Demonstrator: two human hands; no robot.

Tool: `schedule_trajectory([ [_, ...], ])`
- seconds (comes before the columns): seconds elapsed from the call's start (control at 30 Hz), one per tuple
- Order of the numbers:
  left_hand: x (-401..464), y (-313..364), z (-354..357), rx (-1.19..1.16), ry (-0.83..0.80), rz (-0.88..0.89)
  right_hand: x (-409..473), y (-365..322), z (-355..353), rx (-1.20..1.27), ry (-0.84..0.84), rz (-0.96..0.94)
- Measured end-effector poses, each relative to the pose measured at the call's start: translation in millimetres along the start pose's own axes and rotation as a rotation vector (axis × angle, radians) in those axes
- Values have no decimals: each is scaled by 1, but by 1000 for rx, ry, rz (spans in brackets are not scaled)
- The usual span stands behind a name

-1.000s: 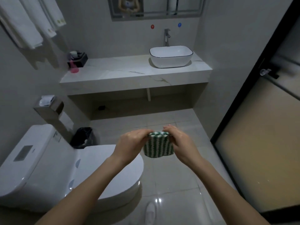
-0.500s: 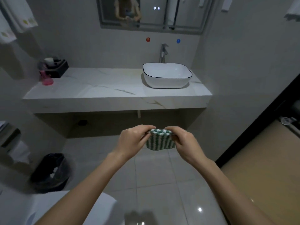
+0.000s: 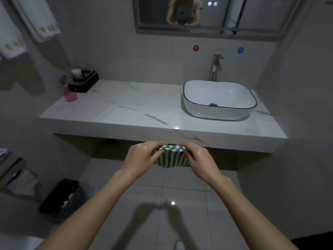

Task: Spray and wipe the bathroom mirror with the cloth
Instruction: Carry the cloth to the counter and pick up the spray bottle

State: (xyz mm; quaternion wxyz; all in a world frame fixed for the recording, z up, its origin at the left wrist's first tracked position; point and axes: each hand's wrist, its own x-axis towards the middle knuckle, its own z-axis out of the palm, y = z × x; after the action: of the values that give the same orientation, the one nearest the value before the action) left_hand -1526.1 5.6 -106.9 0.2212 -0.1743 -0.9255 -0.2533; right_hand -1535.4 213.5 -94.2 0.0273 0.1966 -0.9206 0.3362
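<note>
While both hands hold the green-and-white cloth out in front of the body, the bathroom mirror hangs well apart from it, up on the wall above and beyond the marble counter. The left hand pinches the cloth's left upper edge with curled fingers, and the right hand pinches the right upper edge the same way, so both sets of fingers are clamped on the fabric, which hangs folded between them with its long axis running side to side. The cloth sits just in front of the counter's near edge and below its top. Only the mirror's lower part shows, at the top of the view, roughly straight ahead and slightly to the right, over the white basin and tap. Neither hand is plainly nearer the glass; the right lies a little more under it. No spray bottle can be made out for certain; a pink bottle beside a black caddy stands at the counter's far left, nearer the left hand, and it may be the sprayer. By my judgement no spraying or wiping has begun, and the coming move calls for one hand to free itself and reach up and forward across the counter.
</note>
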Motion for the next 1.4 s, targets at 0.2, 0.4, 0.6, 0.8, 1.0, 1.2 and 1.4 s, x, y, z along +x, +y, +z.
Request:
schedule_trajectory([
  [0.2, 66, -48, 2, 42, 62, -69, 114, 11, -3, 30, -59, -123],
  [0.4, 80, -131, -10, 104, 73, -229, 203, -6, 53, 21, -173, -210],
  [0.6, 87, -244, -37, 82, 95, -351, 303, -51, 133, 15, -273, -288],
  [0.8, 116, -343, -72, 47, 102, -463, 399, -96, 193, -25, -314, -316],
  [1.0, 162, -423, -63, 59, 17, -490, 478, -93, 230, -39, -312, -307],
  [1.2, 221, -496, -33, 29, -33, -526, 567, -59, 270, -29, -321, -279],
  [1.4, 297, -569, 0, 96, -93, -469, 655, -30, 289, -70, -232, -239],
])
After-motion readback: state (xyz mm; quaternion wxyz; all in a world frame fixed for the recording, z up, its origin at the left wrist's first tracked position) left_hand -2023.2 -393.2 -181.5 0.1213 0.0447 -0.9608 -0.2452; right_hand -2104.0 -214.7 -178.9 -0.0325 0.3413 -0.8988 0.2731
